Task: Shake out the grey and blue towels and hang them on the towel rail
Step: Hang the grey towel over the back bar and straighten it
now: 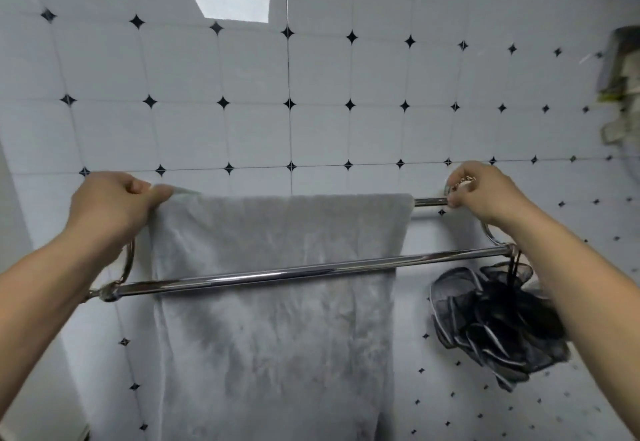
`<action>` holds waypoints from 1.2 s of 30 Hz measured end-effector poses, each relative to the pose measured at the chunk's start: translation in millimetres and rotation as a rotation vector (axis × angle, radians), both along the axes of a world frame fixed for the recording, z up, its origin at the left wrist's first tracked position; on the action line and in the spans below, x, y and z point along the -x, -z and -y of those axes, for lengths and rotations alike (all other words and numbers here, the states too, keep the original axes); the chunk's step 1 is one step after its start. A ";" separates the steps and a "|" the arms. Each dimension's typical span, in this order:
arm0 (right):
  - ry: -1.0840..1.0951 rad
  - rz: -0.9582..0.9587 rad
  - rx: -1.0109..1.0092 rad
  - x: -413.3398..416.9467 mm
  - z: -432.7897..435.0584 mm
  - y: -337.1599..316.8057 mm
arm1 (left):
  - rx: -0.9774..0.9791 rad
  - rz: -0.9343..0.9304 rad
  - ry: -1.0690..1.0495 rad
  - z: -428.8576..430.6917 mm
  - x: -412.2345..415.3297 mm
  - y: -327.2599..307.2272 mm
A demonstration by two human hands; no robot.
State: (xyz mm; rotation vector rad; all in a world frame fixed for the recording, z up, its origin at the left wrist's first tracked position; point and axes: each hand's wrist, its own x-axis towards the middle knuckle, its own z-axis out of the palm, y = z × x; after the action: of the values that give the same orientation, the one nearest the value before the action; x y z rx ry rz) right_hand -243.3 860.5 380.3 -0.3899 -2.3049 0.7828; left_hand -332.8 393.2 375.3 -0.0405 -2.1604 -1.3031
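The grey towel (pixel 277 232) hangs over the back bar of a chrome double towel rail (pixel 311 272) and drops behind the front bar. My left hand (pixel 110 205) pinches the towel's top left corner at the rail's left end. My right hand (pixel 485 191) is at the right end of the back bar, fingers curled near the bare bar, apart from the towel's right edge. Whether it grips the bar I cannot tell. No blue towel is in view.
A black mesh bath sponge (pixel 491 322) hangs by a cord from the front bar's right end, under my right forearm. White wall tiles with small black diamonds (pixel 291 104) lie behind. A shelf with items (pixel 620 69) sits at the upper right.
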 end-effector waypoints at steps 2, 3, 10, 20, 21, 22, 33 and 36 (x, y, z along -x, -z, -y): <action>-0.086 -0.014 -0.105 -1.2 8.2 1.3 | -0.108 0.063 0.135 0.2 -5.7 -1.1; -0.153 0.001 -0.171 -0.1 17.9 2.1 | -0.115 0.108 0.173 -0.6 -8.6 -1.6; -0.259 0.147 -0.479 13.0 44.0 -17.9 | -0.024 0.250 0.135 5.3 -27.5 6.5; -0.141 0.109 -0.114 5.2 57.5 -12.1 | 0.012 0.245 0.183 3.9 -35.7 9.5; -0.135 0.104 -0.080 4.9 59.7 -9.5 | 0.008 0.239 0.190 3.6 -33.0 10.0; -0.124 0.109 -0.068 3.9 62.1 -7.0 | 0.009 0.233 0.195 3.1 -30.0 10.5; -0.099 0.081 0.186 -0.4 70.1 13.1 | 0.522 0.083 -0.329 0.1 -22.9 -5.4; -0.126 0.107 0.209 -0.9 64.4 12.7 | 0.530 0.047 -0.299 -1.4 -23.0 -4.8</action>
State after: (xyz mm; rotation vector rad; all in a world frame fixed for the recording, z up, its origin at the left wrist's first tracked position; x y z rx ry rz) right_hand -242.3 796.1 367.6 -0.3901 -2.3721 1.0944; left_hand -309.8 394.7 380.0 0.0981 -2.3834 -0.5520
